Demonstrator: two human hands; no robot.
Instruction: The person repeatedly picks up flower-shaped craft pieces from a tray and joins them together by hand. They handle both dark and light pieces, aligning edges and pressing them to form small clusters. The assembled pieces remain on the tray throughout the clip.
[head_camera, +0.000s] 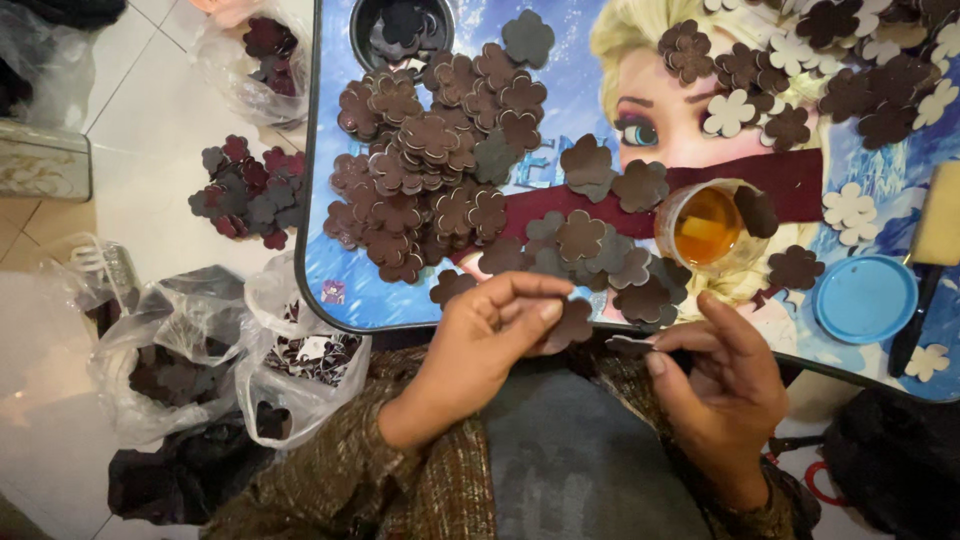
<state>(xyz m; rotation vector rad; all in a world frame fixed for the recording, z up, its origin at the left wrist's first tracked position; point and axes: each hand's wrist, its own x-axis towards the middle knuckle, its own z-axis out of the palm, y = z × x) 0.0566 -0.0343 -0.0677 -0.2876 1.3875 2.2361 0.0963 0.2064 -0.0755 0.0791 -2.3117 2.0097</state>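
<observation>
Head view: the left hand (480, 340), at the lower middle of the frame, pinches a brown flower cutout (572, 324) between thumb and fingers, closed on it just over the near edge of the bench (330, 180). The right hand (725, 385), lower right, has its fingers curled loosely and holds a second, thinner piece (630, 346) edge-on by the fingertips; what that piece is cannot be told exactly. The two pieces sit close together, apart by a small gap.

On the bench, a big heap of brown flowers (430, 170) fills the upper middle, with loose ones spread toward the hands. A small jar of amber liquid (705, 225) stands open to the right of centre, its blue lid (865, 298) lying near the right edge. Cream flowers (850, 208) are scattered at the upper right.

On the floor at the left lie another pile (248, 192) and several plastic bags (170, 350) of cutouts.

Judging by the heap and the full bags, much remains to handle; which pieces are finished cannot be told.
</observation>
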